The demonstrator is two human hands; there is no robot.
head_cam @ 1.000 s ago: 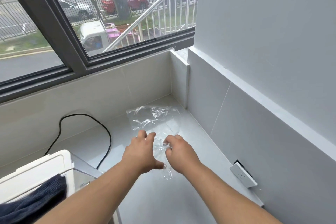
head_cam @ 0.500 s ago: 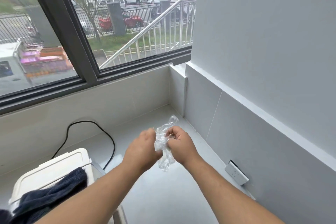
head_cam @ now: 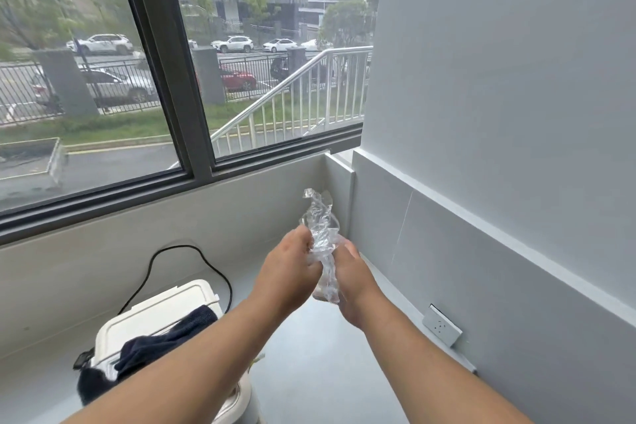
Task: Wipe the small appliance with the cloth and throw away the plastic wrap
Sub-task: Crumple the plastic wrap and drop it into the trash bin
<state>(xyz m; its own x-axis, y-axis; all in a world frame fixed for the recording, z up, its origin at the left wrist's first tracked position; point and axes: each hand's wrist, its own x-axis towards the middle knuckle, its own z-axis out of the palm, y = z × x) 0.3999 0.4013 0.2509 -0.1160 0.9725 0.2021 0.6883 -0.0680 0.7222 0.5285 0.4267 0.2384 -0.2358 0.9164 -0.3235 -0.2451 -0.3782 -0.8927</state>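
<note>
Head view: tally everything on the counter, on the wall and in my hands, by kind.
plastic wrap: 1
white appliance: 1
dark blue cloth: 1
black power cord: 1
wall socket: 1
Total: 5

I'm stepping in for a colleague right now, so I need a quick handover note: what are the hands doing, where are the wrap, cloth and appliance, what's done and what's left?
Hands: the left hand and the right hand both grip the crumpled plastic wrap, held above the counter.
Things: the cloth lies draped over the appliance at lower left; neither hand touches them.
Done: wrap bunched into a wad. Whether the wiping is finished does not show.
Left: throw the wrap away; no bin is in view.
</note>
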